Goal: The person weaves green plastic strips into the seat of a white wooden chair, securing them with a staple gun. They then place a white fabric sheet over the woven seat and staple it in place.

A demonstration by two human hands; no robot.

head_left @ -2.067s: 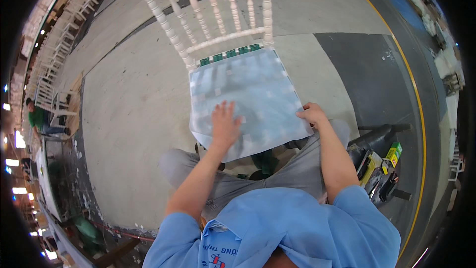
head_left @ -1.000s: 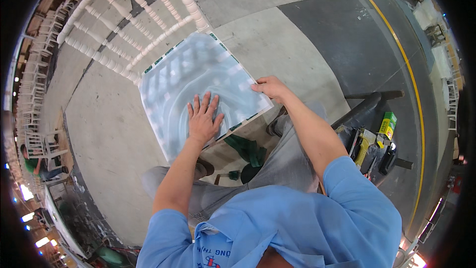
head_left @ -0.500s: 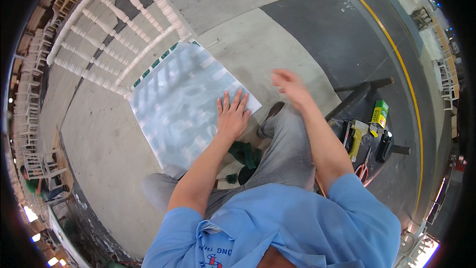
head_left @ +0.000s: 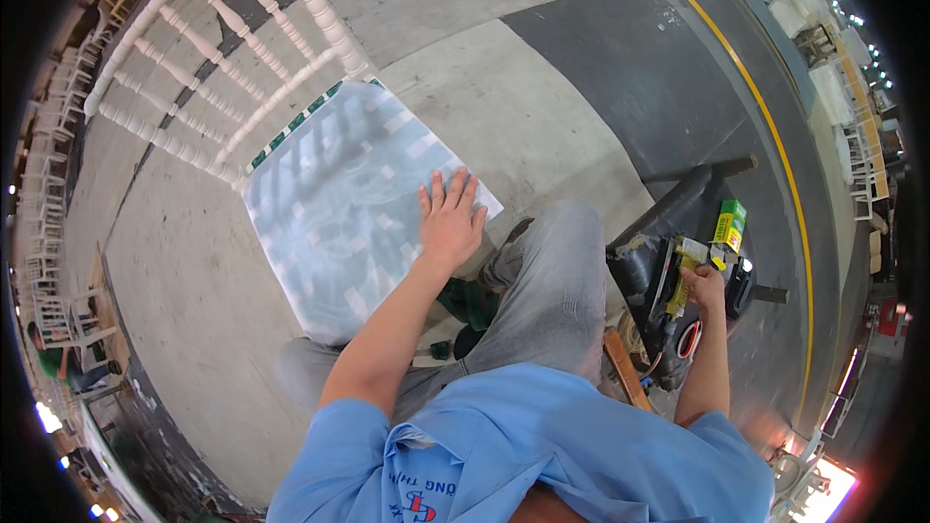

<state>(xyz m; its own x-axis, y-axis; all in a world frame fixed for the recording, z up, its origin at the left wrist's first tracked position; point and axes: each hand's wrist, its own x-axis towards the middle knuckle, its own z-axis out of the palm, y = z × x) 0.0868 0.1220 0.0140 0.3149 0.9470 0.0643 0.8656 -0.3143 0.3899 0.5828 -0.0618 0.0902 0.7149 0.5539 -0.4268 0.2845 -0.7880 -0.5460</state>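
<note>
My left hand [head_left: 450, 220] lies flat with fingers spread on a seat covered in pale bluish-white sheeting [head_left: 329, 223], near its right edge. The seat belongs to a white chair whose turned-spindle back [head_left: 228, 34] lies toward the upper left. Over at the right, my right hand [head_left: 705, 288] is closed around a yellow staple gun [head_left: 682, 292] resting on a black padded stool [head_left: 635, 244]. Part of the tool is hidden by the fingers.
On the stool are a green and yellow box [head_left: 730, 223], a black tool [head_left: 740, 283] and red-handled scissors [head_left: 689, 339]. A wooden piece [head_left: 627, 368] stands by my right leg. Rows of white chairs [head_left: 48, 232] line the far left, with a person [head_left: 68, 358] sitting there.
My right hand has moved from the air beside the seat, right and down to the stool, and closed around the staple gun. My left hand stays on the sheeting.
</note>
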